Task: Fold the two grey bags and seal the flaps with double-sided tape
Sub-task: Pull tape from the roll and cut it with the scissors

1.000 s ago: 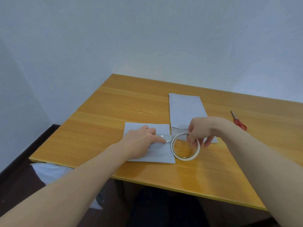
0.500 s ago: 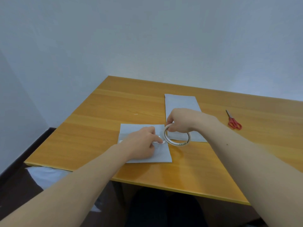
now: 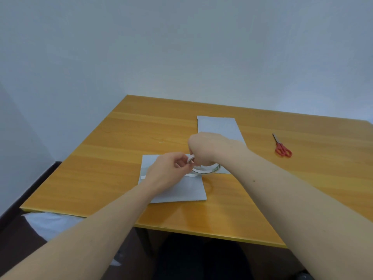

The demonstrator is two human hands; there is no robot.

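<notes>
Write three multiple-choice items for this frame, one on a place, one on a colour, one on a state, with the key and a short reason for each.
1. Where do the scissors lie on the table?
A. to the right of both bags
B. on the near bag
C. at the left edge

2. What colour are the scissor handles?
A. blue
B. black
C. red

3. What is the right hand doing?
A. resting flat on the table
B. gripping the tape roll
C. holding the scissors

Key: 1 A, they lie on bare wood right of the far bag and near bag. 2 C, the handles show red. 3 B, its fingers curl on the roll while the left hand pinches at the roll's edge.
</notes>
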